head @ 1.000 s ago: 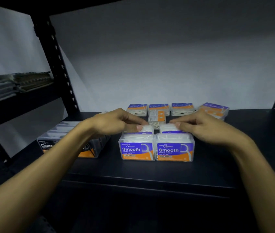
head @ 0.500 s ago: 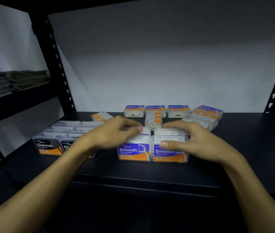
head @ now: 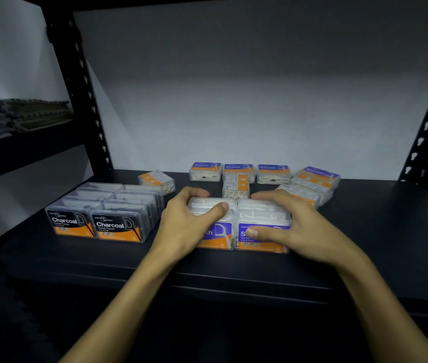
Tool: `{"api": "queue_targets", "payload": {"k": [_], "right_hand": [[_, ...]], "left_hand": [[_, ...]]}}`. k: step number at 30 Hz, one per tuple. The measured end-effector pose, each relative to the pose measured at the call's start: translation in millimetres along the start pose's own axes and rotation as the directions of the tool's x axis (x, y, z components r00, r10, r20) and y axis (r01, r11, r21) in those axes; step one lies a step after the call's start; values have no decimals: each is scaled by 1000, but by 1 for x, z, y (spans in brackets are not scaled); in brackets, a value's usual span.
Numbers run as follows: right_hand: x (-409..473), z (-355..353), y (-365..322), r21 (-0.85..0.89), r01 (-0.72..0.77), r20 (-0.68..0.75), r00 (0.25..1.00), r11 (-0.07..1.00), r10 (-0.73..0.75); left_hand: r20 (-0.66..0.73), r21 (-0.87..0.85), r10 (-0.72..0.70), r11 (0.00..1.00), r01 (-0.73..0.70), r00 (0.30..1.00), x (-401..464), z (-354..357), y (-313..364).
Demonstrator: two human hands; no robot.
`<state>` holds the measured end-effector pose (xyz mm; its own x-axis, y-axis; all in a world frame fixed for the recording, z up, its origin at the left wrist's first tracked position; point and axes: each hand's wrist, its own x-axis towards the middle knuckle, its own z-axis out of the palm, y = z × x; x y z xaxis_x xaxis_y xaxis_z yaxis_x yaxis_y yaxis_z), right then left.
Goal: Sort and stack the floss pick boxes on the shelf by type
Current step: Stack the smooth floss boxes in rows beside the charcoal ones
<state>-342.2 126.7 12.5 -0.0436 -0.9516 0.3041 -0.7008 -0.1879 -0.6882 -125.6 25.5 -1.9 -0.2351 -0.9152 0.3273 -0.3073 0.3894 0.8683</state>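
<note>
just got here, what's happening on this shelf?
A person is sorting floss pick boxes by type on a dark shelf. Both hands are on the Smooth boxes at the front: the left hand grips the left Smooth box, the right hand grips the right Smooth box, the two side by side. The Charcoal boxes are grouped at left. Three Round boxes line the back, and loose boxes remain unsorted at the right rear.
</note>
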Motion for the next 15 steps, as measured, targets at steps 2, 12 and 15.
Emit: {"api": "queue_targets", "payload": {"k": [2, 12, 15], "right_hand": [[-1, 2, 0, 5, -20, -29, 999, 1000, 21], [-2, 0, -1, 54, -69, 39, 997, 996, 67], [-2, -1, -2, 79, -76, 30, 997, 994, 74]], "left_hand": [[-9, -66, -32, 997, 32, 999, -1, 2, -1], [49, -160, -70, 984, 77, 996, -1, 3, 0], [45, -156, -78, 984, 84, 996, -2, 3, 1]]}}
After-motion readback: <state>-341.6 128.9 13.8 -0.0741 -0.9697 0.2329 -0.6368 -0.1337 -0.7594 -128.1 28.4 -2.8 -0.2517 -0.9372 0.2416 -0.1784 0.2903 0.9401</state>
